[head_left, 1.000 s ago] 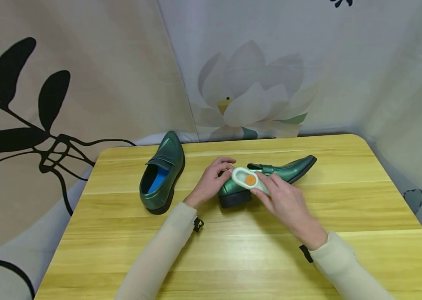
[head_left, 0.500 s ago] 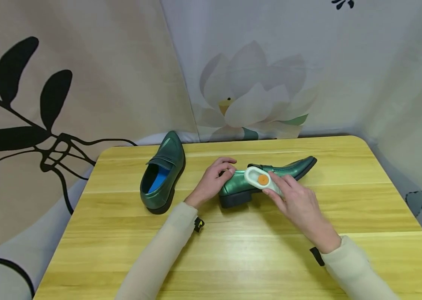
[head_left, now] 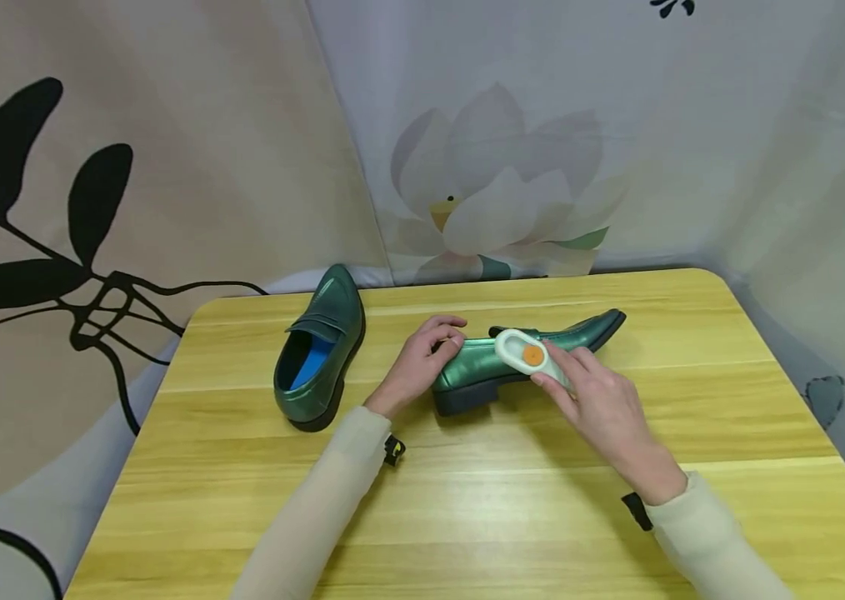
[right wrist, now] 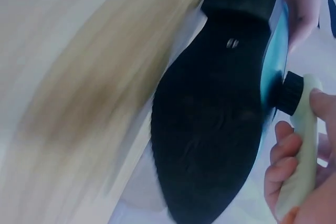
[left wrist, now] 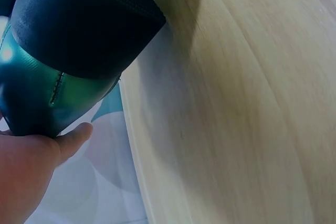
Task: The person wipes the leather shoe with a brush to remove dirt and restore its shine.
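A metallic green loafer [head_left: 471, 367] is held tilted over the table, its toe pointing right and its black sole [right wrist: 210, 103] facing the right wrist camera. My left hand [head_left: 422, 358] grips it at the heel opening; in the left wrist view the dark heel block [left wrist: 84, 19] hides most of the fingers. In my right hand [head_left: 602, 408] is a pale shoe brush [head_left: 514, 350] with an orange round spot. Its short dark head [right wrist: 290, 93] meets the loafer's side near mid-length, with fingers [right wrist: 283, 156] curled round the handle.
The matching green loafer [head_left: 321, 350], with a blue insole, stands upright at the table's left. The wooden table [head_left: 452, 533] reaches back to a printed curtain [head_left: 542, 125]. Dark straps sit on both wrists.
My right hand has moved the shoe brush rightward along the loafer's side, from near the heel toward the middle. My left hand keeps its hold on the heel end.
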The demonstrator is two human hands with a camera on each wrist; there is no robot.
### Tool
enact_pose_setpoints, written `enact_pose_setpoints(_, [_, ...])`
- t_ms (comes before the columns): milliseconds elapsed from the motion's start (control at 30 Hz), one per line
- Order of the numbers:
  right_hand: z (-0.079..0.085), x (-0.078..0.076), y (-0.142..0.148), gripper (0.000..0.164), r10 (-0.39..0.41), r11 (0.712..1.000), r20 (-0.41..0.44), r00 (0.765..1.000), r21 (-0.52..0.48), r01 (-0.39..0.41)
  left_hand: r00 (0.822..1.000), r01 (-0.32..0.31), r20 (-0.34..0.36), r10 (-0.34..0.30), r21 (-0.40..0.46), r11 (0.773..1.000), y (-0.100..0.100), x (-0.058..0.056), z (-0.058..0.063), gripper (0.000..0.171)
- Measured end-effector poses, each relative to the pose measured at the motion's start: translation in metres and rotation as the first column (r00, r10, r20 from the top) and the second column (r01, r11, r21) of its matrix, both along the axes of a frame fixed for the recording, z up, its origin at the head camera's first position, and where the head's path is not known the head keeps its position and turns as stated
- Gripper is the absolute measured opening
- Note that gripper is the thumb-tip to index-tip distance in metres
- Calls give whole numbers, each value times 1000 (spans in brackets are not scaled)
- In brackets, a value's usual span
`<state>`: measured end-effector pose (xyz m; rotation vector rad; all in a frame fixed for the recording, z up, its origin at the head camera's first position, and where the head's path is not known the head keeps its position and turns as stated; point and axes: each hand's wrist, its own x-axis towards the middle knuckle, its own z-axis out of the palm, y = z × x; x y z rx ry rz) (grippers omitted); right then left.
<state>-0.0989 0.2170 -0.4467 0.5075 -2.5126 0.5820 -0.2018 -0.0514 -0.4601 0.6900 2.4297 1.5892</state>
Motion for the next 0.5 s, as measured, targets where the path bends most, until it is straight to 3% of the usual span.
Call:
enact_pose_setpoints(267, [-3,6,25,49,-72,994,-7,997,-78,71,1000,6,1,-6,2,1000,0,0,1,27])
enact_pose_setpoints(500, [-7,4,12,49,22,997,-37,999,-70,-25,1000,-8,-22,7,-33,999,4,1,1,22])
